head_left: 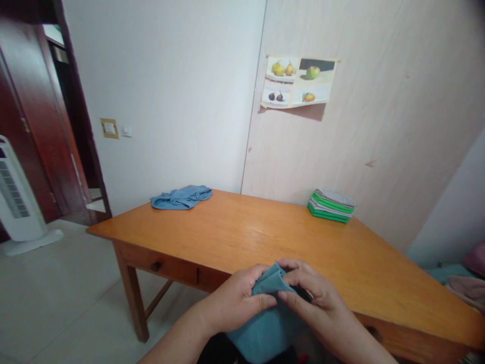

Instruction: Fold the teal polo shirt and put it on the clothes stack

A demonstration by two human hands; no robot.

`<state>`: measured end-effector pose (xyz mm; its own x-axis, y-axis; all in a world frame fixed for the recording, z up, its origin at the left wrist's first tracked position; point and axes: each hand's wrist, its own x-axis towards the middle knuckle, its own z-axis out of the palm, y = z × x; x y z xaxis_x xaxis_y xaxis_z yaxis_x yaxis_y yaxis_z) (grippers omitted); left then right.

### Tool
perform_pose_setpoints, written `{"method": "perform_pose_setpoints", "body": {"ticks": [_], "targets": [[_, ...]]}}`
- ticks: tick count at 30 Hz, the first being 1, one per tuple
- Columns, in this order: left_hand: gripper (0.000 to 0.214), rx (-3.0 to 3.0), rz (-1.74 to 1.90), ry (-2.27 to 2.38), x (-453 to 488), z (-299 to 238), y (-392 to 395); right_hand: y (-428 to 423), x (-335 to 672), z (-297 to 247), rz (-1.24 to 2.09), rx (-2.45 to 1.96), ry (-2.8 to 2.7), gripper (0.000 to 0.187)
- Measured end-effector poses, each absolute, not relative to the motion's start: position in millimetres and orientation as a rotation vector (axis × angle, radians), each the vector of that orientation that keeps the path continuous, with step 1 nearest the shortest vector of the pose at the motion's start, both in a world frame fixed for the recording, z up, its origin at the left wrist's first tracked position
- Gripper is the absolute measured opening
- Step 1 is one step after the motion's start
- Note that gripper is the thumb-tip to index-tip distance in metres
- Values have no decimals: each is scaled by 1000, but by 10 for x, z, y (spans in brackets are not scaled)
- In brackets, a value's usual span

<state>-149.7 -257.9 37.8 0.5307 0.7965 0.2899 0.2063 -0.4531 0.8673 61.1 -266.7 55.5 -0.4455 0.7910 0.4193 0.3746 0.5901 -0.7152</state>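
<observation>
A blue-teal cloth (265,331) is gathered between my two hands at the near edge of the table, its lower part hanging below them. My left hand (244,296) grips the cloth's left side, thumb laid across the front. On the other side, my right hand (308,288) pinches the upper folded edge between thumb and fingers. The cloth's top rises to a folded point between the hands. What kind of cloth item it is, I cannot tell.
The wooden table (242,227) has drawers along its front. A crumpled blue cloth (182,197) lies at its back left, and a folded stack of green and grey cloths (331,206) at its back right. A white tower fan (18,202) stands far left.
</observation>
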Motion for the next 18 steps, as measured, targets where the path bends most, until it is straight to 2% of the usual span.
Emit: {"method": "perform_pose_setpoints", "body": {"ticks": [4, 7, 11, 12, 13, 17, 18], "targets": [[27, 1985, 862, 763, -1496, 402, -2584, -2670, 597, 530, 721, -919, -2007, 14], [26, 1996, 847, 758, -1492, 427, -2595, -2655, 622, 458, 685, -1007, -1969, 15], [27, 2021, 839, 774, -1472, 448, -2608, -2637, 665, 378, 598, -1231, -1978, 63], [27, 2031, 834, 790, -1465, 448, -2608, -2638, 670, 374, 574, -1262, -2003, 68], [27, 2040, 831, 806, -1459, 447, -2607, -2641, 672, 377, 549, -1277, -2031, 66], [26, 2050, 815, 814, -1441, 434, -2595, -2659, 652, 426, 504, -1260, -2143, 33], [25, 2051, 807, 810, -1440, 431, -2592, -2661, 647, 437, 505, -1253, -2156, 30]]}}
